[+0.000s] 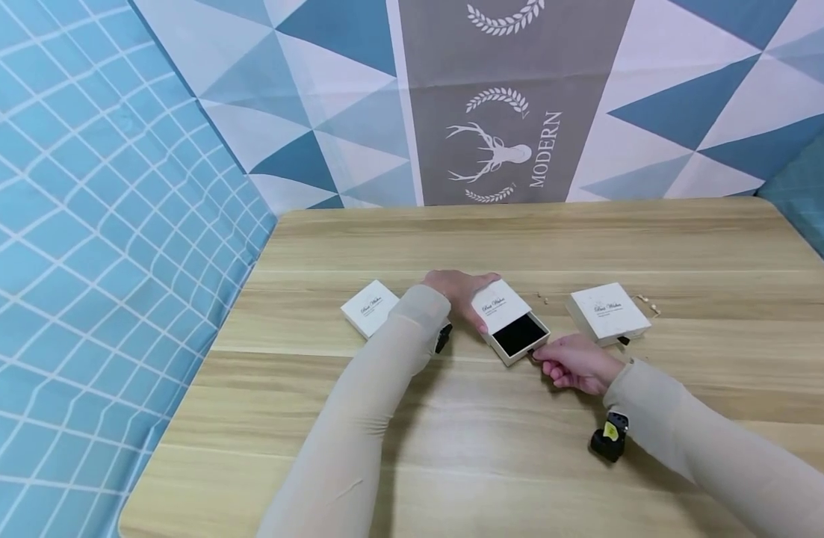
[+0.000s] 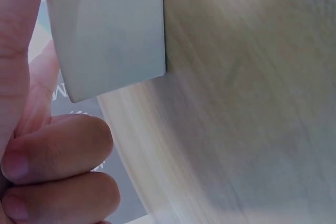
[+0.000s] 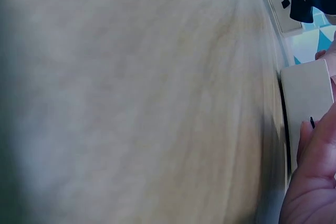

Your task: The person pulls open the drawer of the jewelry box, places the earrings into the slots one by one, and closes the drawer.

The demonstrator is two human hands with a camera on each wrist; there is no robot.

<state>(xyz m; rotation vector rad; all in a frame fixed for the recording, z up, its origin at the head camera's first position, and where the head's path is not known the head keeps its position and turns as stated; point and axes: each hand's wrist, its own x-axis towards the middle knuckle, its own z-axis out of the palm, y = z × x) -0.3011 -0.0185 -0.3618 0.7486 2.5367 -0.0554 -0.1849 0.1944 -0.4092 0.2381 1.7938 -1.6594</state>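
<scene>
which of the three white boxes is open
The middle box, held by the left hand: its black-lined drawer stands partly out. The left box and right box look closed.

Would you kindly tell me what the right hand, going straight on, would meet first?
The right hand would probably meet the drawer front of the partly open box; depth is unclear.

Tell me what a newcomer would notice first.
Probably the part-open white box on the table, its black lining showing between the left hand, which grips it, and the right hand at its dark tab. A white box lies left, another right. Behind, a sideways deer head marks the grey panel.
</scene>
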